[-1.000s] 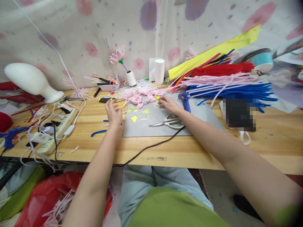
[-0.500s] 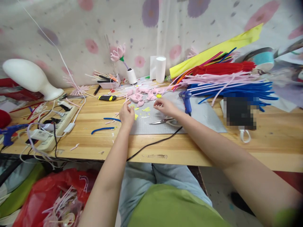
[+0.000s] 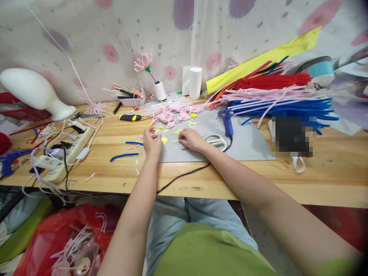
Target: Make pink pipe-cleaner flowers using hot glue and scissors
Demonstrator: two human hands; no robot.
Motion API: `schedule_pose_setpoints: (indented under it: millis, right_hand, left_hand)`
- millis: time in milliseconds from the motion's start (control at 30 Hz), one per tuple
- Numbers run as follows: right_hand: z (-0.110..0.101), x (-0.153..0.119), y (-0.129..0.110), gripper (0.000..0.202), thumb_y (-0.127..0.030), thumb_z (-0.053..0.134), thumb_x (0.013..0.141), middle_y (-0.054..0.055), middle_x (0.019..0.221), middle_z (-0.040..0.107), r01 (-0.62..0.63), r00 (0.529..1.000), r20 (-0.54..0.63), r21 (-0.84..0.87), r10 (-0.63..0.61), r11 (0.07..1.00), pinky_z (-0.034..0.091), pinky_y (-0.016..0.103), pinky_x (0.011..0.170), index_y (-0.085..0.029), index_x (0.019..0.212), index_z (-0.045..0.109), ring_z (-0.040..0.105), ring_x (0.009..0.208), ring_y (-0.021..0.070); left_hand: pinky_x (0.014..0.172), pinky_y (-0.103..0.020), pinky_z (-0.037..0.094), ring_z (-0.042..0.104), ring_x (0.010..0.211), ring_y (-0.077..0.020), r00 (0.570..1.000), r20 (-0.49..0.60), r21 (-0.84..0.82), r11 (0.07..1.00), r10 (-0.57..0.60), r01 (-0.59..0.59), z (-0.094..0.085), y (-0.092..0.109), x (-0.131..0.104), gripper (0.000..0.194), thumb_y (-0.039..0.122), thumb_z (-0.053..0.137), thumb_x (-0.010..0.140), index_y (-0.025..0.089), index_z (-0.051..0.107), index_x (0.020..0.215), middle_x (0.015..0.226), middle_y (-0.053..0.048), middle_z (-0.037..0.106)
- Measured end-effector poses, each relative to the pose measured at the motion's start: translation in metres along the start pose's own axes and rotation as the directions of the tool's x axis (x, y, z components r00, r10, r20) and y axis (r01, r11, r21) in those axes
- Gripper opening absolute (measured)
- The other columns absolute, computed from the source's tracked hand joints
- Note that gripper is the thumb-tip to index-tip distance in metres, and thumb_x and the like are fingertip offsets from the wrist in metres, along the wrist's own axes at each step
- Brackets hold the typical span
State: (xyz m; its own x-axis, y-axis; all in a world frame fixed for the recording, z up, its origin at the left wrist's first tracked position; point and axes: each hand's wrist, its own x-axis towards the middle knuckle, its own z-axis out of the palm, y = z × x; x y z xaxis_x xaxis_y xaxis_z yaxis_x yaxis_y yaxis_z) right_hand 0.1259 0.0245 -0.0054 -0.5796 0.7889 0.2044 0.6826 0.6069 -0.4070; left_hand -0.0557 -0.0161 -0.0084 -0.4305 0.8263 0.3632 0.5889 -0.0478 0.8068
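Where scissors (image 3: 215, 141) lie: right hand's (image 3: 192, 139) three o'clock
Left hand (image 3: 152, 143): half-curled, mat's (image 3: 247, 142) nine o'clock; hold unclear
Right hand: bunched beside yellow scrap (image 3: 177, 131); hold unclear

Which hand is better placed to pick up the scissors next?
Probably the right hand: it is nearer the scissors, over their blades, with the handles beside its wrist. The left hand is farther off, by the mat.

Two blue glue guns: one right of centre (image 3: 227, 122), one at the left edge (image 3: 10, 163). Two short blue pipe cleaners (image 3: 124, 156), left of centre. One pair of scissors (image 3: 215, 140), one cutting mat (image 3: 244, 145), one utility knife (image 3: 130, 117), one power strip (image 3: 70, 155).
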Motion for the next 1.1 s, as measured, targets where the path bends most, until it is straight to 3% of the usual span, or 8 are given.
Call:
schedule_pose_setpoints:
  millis: [133,267,433,533,667,933,1100]
  right_hand:
    - [-0.002,-0.003,0.000,0.010,-0.021,0.056,0.079,0.006,0.085,0.062,0.033,0.999,-0.023,0.063,-0.032,0.997,0.035,0.027,0.079,-0.016,0.082,0.065,0.053,0.085,0.0175]
    - [-0.002,-0.006,0.001,0.009,-0.019,0.053,0.080,0.005,0.083,0.062,-0.005,0.998,-0.067,0.194,0.018,0.981,0.036,0.025,0.073,-0.016,0.082,0.061,0.052,0.080,0.0154]
    - [0.003,-0.005,0.004,0.010,-0.020,0.050,0.080,0.003,0.083,0.063,-0.053,0.997,-0.047,0.237,0.066,0.970,0.035,0.024,0.067,-0.018,0.085,0.059,0.052,0.075,0.0144]
    - [0.003,-0.004,0.003,0.011,-0.020,0.050,0.081,0.004,0.085,0.064,-0.072,0.995,-0.051,0.194,0.083,0.978,0.035,0.025,0.069,-0.018,0.086,0.059,0.053,0.077,0.0153]
    - [0.000,-0.004,0.000,0.013,-0.020,0.049,0.081,0.006,0.089,0.065,-0.060,0.996,-0.061,0.105,0.067,0.993,0.036,0.026,0.073,-0.018,0.088,0.060,0.054,0.083,0.0172]
    - [-0.006,-0.005,-0.003,0.016,-0.022,0.046,0.084,0.007,0.091,0.066,-0.093,0.994,-0.061,0.055,0.096,0.994,0.036,0.028,0.072,-0.018,0.094,0.058,0.056,0.084,0.0186]
    - [-0.019,-0.008,0.014,0.013,-0.020,0.047,0.082,0.004,0.086,0.066,-0.195,0.960,-0.162,0.209,0.230,0.958,0.038,0.028,0.072,-0.019,0.090,0.057,0.056,0.080,0.0175]
  left_hand:
    - [0.078,-0.029,0.048,0.064,0.074,-0.0125,0.997,0.005,-0.001,0.997,0.074,-0.074,0.006,-0.004,0.004,0.032,0.011,0.038,0.080,0.017,0.047,0.110,0.109,-0.009,0.057]
    - [0.090,-0.032,0.045,0.061,0.091,-0.0150,0.979,-0.019,0.070,0.977,0.203,-0.201,0.011,-0.006,0.006,0.039,0.005,0.041,0.074,0.017,0.050,0.110,0.111,-0.010,0.057]
    - [0.092,-0.034,0.043,0.059,0.096,-0.0162,0.955,0.179,0.060,0.966,0.238,-0.253,0.013,-0.003,0.000,0.034,0.021,0.042,0.084,0.019,0.047,0.119,0.098,-0.006,0.064]
    - [0.096,-0.037,0.039,0.056,0.103,-0.0185,0.910,0.297,0.093,0.940,0.288,-0.328,0.014,0.003,-0.005,0.048,0.030,0.055,0.079,0.019,0.043,0.124,0.098,-0.006,0.066]
    - [0.098,-0.038,0.036,0.055,0.106,-0.0201,0.878,0.368,0.147,0.913,0.306,-0.380,0.019,0.008,-0.011,0.060,0.027,0.062,0.074,0.019,0.039,0.129,0.101,-0.006,0.066]
    - [0.100,-0.039,0.032,0.053,0.106,-0.0217,0.886,0.344,0.227,0.888,0.312,-0.401,0.025,0.009,-0.013,0.054,0.022,0.058,0.073,0.018,0.042,0.125,0.098,-0.005,0.066]
    - [0.100,-0.043,0.032,0.050,0.109,-0.0262,0.920,0.227,0.336,0.862,0.319,-0.381,0.024,0.017,-0.016,0.048,0.024,0.055,0.074,0.016,0.046,0.120,0.110,-0.011,0.060]
